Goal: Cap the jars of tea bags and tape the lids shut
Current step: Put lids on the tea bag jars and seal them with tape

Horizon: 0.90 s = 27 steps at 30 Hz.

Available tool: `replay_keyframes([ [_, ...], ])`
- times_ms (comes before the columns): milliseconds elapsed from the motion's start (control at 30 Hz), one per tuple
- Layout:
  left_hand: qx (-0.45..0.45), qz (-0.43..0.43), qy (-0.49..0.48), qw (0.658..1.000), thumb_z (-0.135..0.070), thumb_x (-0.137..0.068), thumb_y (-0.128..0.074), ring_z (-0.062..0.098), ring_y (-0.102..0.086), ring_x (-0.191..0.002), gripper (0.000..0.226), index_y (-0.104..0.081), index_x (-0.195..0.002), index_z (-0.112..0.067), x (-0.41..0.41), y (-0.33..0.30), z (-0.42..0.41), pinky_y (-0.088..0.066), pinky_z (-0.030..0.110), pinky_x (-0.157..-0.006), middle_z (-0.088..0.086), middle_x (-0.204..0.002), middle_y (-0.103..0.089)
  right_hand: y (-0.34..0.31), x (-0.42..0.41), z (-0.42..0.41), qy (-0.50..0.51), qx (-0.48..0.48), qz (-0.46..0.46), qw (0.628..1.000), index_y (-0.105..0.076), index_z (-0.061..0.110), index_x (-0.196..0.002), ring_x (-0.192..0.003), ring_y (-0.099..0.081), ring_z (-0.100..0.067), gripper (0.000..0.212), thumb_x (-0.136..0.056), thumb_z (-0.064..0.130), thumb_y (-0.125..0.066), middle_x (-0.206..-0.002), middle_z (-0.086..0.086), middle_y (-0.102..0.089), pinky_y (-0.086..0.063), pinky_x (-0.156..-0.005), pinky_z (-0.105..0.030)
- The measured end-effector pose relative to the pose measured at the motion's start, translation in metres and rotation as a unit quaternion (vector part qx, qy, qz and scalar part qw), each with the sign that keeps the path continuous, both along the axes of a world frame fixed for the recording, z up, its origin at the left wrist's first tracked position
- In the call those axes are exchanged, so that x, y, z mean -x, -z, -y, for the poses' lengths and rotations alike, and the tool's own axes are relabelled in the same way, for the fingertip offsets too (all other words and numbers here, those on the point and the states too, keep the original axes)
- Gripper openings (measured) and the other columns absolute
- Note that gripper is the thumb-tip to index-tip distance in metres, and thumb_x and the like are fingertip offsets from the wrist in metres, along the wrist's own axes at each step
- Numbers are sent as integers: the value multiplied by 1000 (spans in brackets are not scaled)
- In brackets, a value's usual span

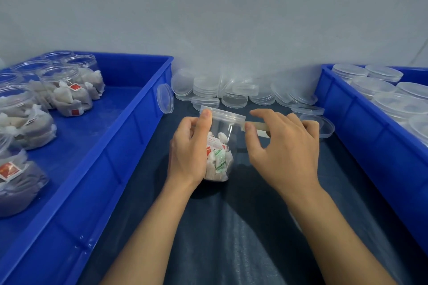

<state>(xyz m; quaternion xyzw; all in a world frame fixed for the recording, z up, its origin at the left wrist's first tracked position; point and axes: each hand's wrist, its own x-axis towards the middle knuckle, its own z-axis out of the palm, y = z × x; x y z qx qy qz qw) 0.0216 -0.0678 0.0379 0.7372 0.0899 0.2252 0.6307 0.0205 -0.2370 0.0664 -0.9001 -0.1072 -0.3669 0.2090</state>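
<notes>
A clear plastic jar (223, 143) with tea bags inside stands on the dark table at the centre, with a clear lid (225, 115) on top. My left hand (188, 150) grips the jar's left side, thumb up against the lid's rim. My right hand (283, 148) is on the jar's right and pinches a strip of clear tape (259, 126) that runs from the lid's edge to a roll mostly hidden behind the fingers.
The blue tray (129, 146) on the left holds several open jars of tea bags (69, 92). The blue tray (361, 136) on the right holds capped jars (379, 90). Loose clear lids (231, 91) lie piled along the wall behind the jar, some close to my right hand.
</notes>
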Motion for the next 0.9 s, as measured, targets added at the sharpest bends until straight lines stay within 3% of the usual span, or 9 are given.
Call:
replay_keyframes([
  [100,13,6,15,1000,-84,-87,-47,26,-73,-92,66,-69,-95,-22,2,-1,0,-57,57,-89,3,-92,-76,-2,2,3,-9,-18,-15,1000,-73,32,-121,-82,-61,-18,30,-97,46,-61,-74,12,-64,-33,-93,-38],
  [233,24,12,35,999,-83,-86,-51,30,-73,-93,62,-68,-95,-24,3,-2,-1,-56,62,-92,5,-93,-75,-6,5,9,-54,-44,-50,996,-74,37,-123,-67,-56,-15,30,-96,45,-65,-57,12,-54,-42,-96,-42],
  [400,4,29,52,998,-80,-89,-51,31,-75,-83,56,-63,-92,-26,3,-4,-6,-57,64,-83,6,-85,-76,-9,9,14,-115,-55,-19,992,-79,36,-119,-52,-44,-11,27,-93,30,-73,-48,18,-42,-50,-71,-38],
  [467,-35,28,52,998,-79,-93,-46,27,-74,-82,55,-63,-90,-27,4,-4,-7,-57,60,-80,1,-84,-76,-10,10,14,-121,-44,-16,992,-80,36,-116,-56,-49,-12,25,-93,28,-73,-50,20,-42,-50,-69,-38],
  [567,-89,38,10,995,-76,-94,-43,6,-69,-80,49,-64,-88,-33,4,-5,-5,-53,34,-73,-14,-86,-74,-10,11,12,-120,-32,0,992,-81,33,-113,-61,-57,-19,23,-92,26,-75,-57,17,-47,-51,-68,-40],
  [667,-146,107,-90,979,-59,-99,-55,2,-69,-88,28,-66,-102,-34,8,-8,0,-48,14,-70,-18,-95,-72,-10,11,10,-105,-22,16,994,-82,29,-112,-61,-60,-23,22,-91,24,-75,-59,12,-55,-52,-65,-41],
  [733,-212,169,-148,951,-35,-106,-59,5,-68,-86,16,-68,-112,-24,13,-9,5,-47,14,-70,-13,-102,-72,-9,11,8,-96,-20,26,995,-82,27,-111,-61,-61,-25,22,-91,23,-75,-60,9,-60,-52,-62,-40],
  [800,-279,196,-158,927,-24,-108,-55,11,-67,-92,20,-67,-122,-18,20,-5,13,-48,20,-72,-7,-112,-72,-8,11,7,-88,-23,33,995,-82,27,-109,-61,-62,-25,21,-89,22,-76,-61,8,-63,-51,-59,-40],
  [900,-314,158,-88,932,-43,-102,-55,14,-62,-123,52,-50,-148,-20,30,2,25,-52,30,-90,-4,-142,-60,-8,11,7,-80,-25,30,996,-82,27,-106,-61,-62,-26,18,-89,23,-76,-62,7,-63,-52,-58,-40],
])
